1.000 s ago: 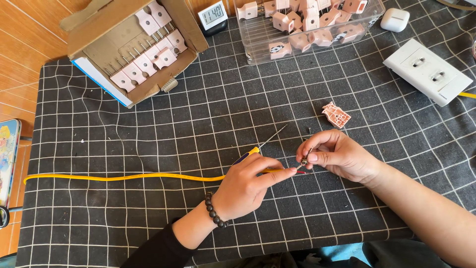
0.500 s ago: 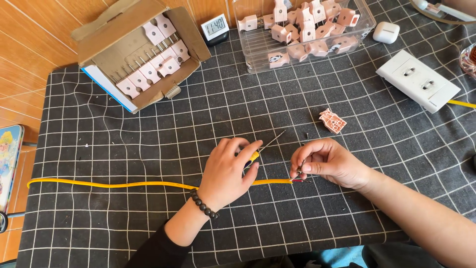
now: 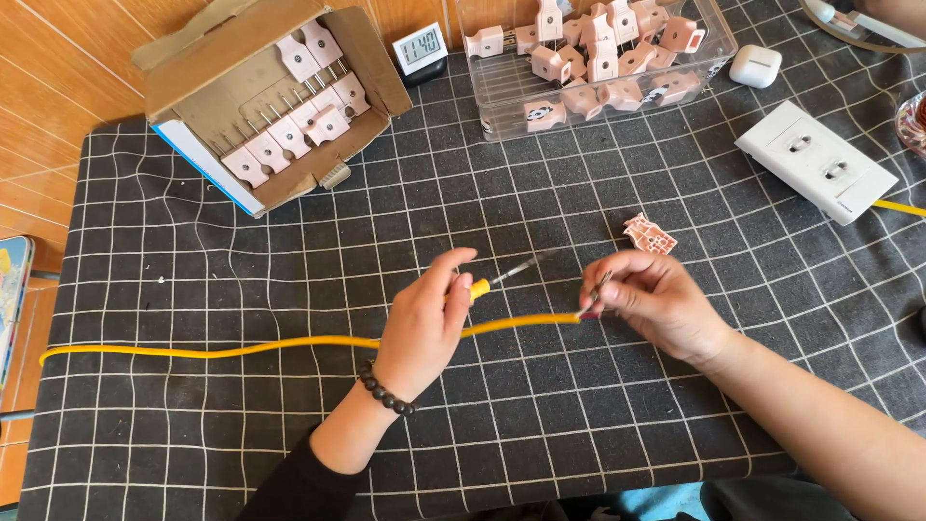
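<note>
So both hands are down on the grid-pattern black mat [image 3: 241,415] covering the bench. The left hand [image 3: 424,323] has its fingers curled loosely over the yellow cable [image 3: 212,349], with a screwdriver [image 3: 506,275] (yellow handle, thin metal shaft) tucked in the same hand and poking out toward the upper right. I can't really tell how tight that grip is, but the fingers are clearly wrapped around both.

The right hand [image 3: 656,304] is pinched shut on the end of the cable, thumb and fingers pressed together right where the yellow sheath stops; something small and metallic sticks up between the fingertips, too tiny to make out. The cable runs from there left across the mat, all the way to its left edge.

Just above the right hand sits a small pink plug part [image 3: 649,233], on its own, not touching anything. Further back: an open cardboard box [image 3: 280,96] with pink plugs lined up inside, a clear plastic tub [image 3: 588,68] full of more of them, a little digital clock [image 3: 422,48] between the 2, and a white double socket [image 3: 818,162] off to the right.
</note>
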